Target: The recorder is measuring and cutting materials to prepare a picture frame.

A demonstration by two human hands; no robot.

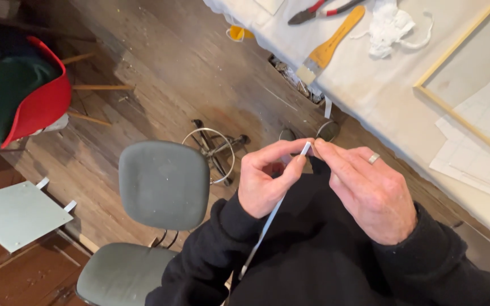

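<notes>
My left hand (265, 178) and my right hand (367, 190) meet in front of my chest, both in black sleeves. Between their fingertips they pinch the upper end of a thin white strip (271, 216). The strip runs down and to the left across my dark top. My left thumb and forefinger grip it just below the tip, and my right forefinger and thumb close on the tip itself. A ring sits on one finger of my right hand.
A grey swivel chair (163, 184) stands below left on the wooden floor. A white-covered table (370, 96) at right carries a yellow-handled brush (329, 46), red-handled pliers (319, 10), crumpled white cloth (389, 25) and a wooden frame (455, 107). A red chair (43, 102) and pale panel (15, 214) lie left.
</notes>
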